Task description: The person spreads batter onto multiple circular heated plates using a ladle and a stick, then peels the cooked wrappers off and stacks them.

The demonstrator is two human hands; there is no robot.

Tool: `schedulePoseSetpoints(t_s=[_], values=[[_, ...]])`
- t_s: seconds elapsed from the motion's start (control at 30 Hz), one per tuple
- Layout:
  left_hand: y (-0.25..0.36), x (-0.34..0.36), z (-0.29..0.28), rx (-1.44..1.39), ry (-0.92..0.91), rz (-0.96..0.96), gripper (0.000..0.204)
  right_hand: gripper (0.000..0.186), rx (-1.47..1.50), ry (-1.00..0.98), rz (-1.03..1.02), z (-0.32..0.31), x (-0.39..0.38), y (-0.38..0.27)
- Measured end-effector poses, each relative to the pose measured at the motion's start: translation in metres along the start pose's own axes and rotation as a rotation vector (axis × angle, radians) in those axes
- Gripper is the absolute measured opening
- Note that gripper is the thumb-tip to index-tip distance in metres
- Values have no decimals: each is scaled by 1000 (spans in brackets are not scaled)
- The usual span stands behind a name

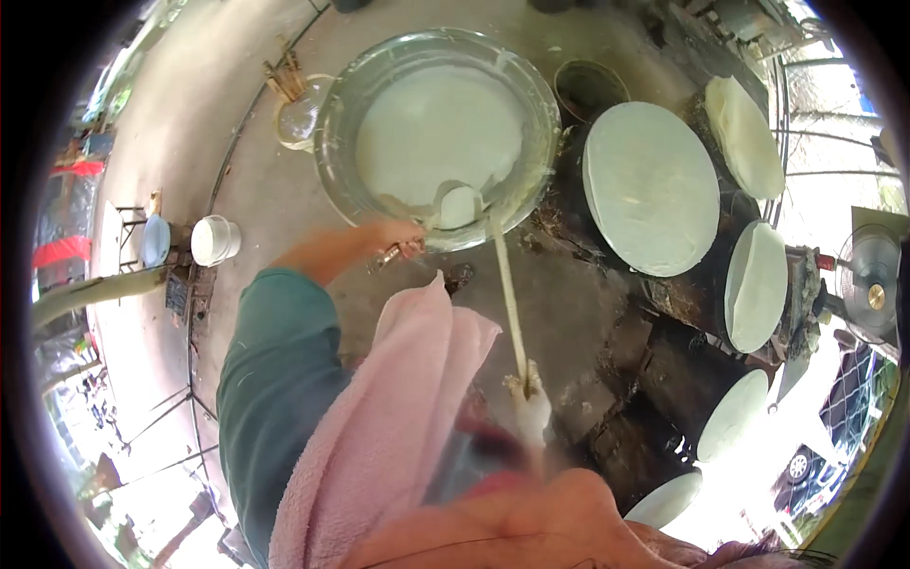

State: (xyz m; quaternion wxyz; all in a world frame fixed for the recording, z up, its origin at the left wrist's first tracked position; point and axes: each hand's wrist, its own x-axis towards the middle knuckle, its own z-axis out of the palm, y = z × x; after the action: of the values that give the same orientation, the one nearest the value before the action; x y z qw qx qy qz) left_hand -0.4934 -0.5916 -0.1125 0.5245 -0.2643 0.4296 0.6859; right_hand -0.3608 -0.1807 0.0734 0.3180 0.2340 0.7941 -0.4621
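Note:
A wide metal basin (334,161) holds milky white liquid (441,128). At its near edge sits the bowl of a ladle (462,205) filled with the same white. The ladle's long pale handle runs back toward me. My right hand (533,413), partly blurred and whitish, is closed round the handle's lower end. My left hand (406,237) is at the basin's near rim with its fingers curled. A small shiny piece (385,256) shows beside these fingers; I cannot make out what it is. A pink towel (389,379) hangs in front of me, hiding part of my body.
Large round pale discs (652,190) stand in a row along the right on dark, rough blocks. A dark bucket (590,90) is beyond the basin. Left of it is a clear tub (301,119) with wooden sticks. A white bucket (215,241) and a fan (870,284) stand farther out.

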Motion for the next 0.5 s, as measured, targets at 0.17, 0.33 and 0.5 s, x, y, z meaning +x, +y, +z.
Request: schedulePoseSetpoints(t_s=[0.17, 0.33, 0.5], values=[[-47, -40, 108, -580, -248, 295, 28, 55, -334, -179, -79, 24, 8, 63], [-80, -101, 189, -1062, -571, 650, 21, 50, -271, -305, -152, 4, -45, 50], [-25, -210, 235, -705, -532, 795, 24, 45, 152, -155, -699, -14, -64, 55]])
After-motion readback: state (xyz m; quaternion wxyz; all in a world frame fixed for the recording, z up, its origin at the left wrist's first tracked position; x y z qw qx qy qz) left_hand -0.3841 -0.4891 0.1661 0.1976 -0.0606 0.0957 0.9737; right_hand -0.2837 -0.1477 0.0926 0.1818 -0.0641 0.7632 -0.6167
